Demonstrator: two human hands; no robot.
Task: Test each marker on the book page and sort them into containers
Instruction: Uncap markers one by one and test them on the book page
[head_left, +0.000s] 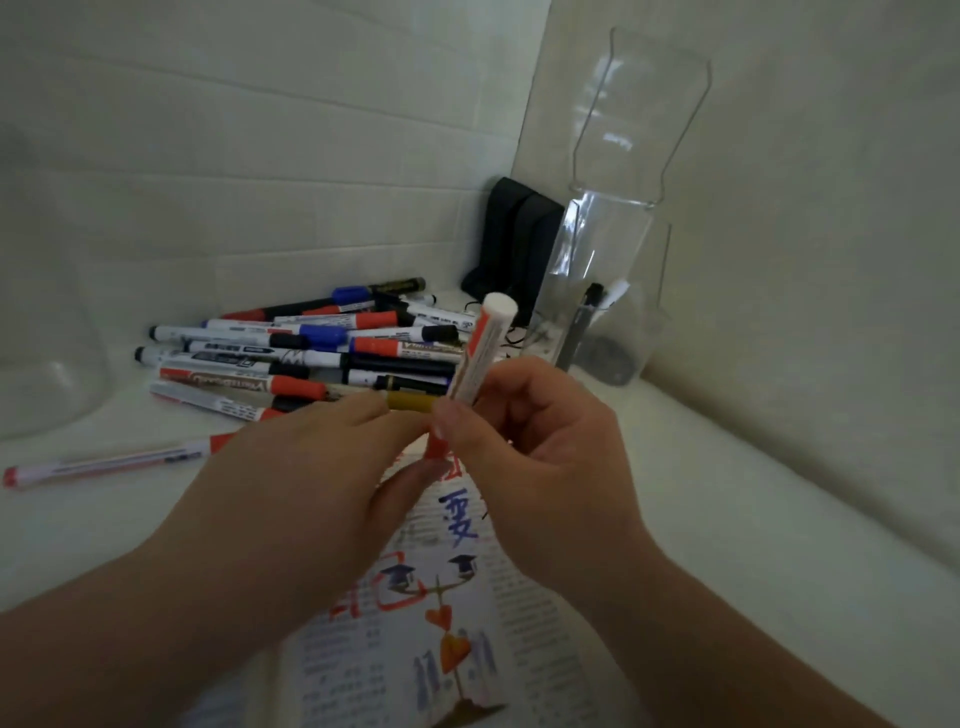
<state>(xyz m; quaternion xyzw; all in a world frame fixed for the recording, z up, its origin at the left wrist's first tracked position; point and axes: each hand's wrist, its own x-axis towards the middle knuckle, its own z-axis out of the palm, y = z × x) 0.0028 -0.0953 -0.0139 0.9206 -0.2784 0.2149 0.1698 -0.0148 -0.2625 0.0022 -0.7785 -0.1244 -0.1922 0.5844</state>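
A white marker with red print (483, 345) stands nearly upright above the book page (441, 623). My right hand (540, 457) grips its barrel. My left hand (322, 478) pinches the red cap (435, 448) at its lower end. The page carries printed text, red and blue pen marks and small drawings. A pile of several markers (311, 353) with red, blue and black caps lies behind my hands. A clear container (597, 291) at the right holds a dark marker (584, 322). Another clear container (47, 332) stands at the far left.
A single red-capped marker (109, 460) lies apart on the white surface at the left. A black object (514, 244) with a thin cable leans in the corner against the tiled wall. A tall clear plastic flap (644, 119) rises behind the right container.
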